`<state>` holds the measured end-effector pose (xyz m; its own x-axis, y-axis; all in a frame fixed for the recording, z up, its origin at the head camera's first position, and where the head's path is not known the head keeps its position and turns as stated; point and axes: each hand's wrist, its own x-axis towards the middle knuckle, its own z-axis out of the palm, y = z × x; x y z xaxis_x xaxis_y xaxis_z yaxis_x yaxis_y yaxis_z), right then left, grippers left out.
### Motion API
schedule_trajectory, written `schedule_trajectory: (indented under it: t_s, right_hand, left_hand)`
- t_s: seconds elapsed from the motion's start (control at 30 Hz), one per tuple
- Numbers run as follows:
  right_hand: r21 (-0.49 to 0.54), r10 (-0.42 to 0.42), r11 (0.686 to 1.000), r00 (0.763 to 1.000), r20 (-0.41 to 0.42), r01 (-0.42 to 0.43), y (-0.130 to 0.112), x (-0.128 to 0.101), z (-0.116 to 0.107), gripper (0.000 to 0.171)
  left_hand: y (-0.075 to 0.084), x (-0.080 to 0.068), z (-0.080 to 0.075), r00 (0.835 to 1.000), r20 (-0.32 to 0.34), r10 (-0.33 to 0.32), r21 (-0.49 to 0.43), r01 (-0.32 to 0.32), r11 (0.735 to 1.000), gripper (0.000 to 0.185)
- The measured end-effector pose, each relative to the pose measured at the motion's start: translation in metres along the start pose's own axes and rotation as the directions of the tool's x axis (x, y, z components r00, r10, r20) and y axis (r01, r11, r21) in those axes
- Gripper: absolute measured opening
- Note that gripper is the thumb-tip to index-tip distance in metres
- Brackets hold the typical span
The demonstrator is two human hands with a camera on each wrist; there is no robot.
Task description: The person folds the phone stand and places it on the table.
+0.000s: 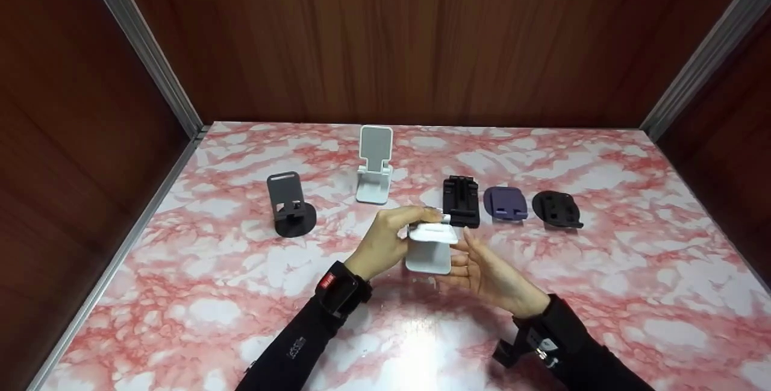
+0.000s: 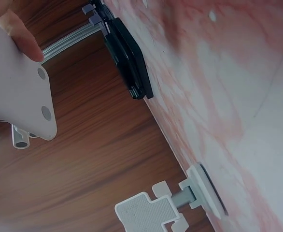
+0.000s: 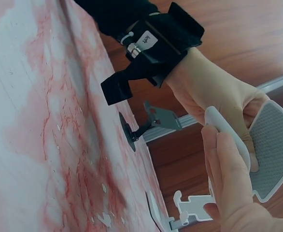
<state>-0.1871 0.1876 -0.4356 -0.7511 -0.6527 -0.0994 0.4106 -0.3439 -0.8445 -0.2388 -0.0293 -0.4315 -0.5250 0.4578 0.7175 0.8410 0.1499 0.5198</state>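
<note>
Above the table, both hands hold a white phone stand [image 1: 429, 256] with a grey-faced plate. My left hand [image 1: 391, 237] grips it from the left, fingers over the top and its thumb against the textured grey plate [image 3: 275, 152] in the right wrist view. From the right, my right hand [image 1: 482, 270] holds the other part, its fingers lying along the white base [image 3: 227, 133]. The left wrist view shows the underside of a white plate [image 2: 16, 82] with round grey pads. Fingers hide part of the hinge.
Behind stands an unfolded white phone stand [image 1: 374, 147]; to the left is an unfolded dark grey one [image 1: 285, 189] on a round base. Folded stands lie right of centre: black [image 1: 461, 201], purple [image 1: 506, 203] and round black [image 1: 558, 209]. Wooden panels [image 1: 421, 41] enclose the marbled table [image 1: 229, 312].
</note>
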Motion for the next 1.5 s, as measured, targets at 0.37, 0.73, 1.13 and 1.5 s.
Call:
schedule_trajectory:
  t_s: [0.37, 0.73, 1.13, 1.5]
  right_hand:
    - [0.039, -0.028, 0.999, 0.997, 0.068, 0.025, 0.001, 0.000, -0.005, 0.037]
    - [-0.012, -0.033, 0.999, 0.999, -0.030, 0.032, -0.009, -0.003, -0.010, 0.035]
    - [-0.057, -0.111, 0.992, 0.993, -0.034, 0.109, -0.015, -0.002, -0.015, 0.034]
    - [-0.073, -0.123, 0.990, 0.992, -0.037, 0.120, -0.016, -0.003, -0.016, 0.034]
  left_hand:
    - [0.000, 0.001, -0.005, 0.993, 0.113, 0.033, -0.018, -0.031, 0.999, 0.044]
    - [0.011, 0.000, -0.011, 0.906, 0.103, -0.411, -0.002, 0.414, 0.910, 0.084]
    - [0.016, 0.001, -0.008, 0.742, 0.228, -0.630, -0.311, 0.669, 0.675, 0.082]
    - [0.014, 0.001, -0.003, 0.719, 0.294, -0.630, -0.555, 0.664, 0.500, 0.074]
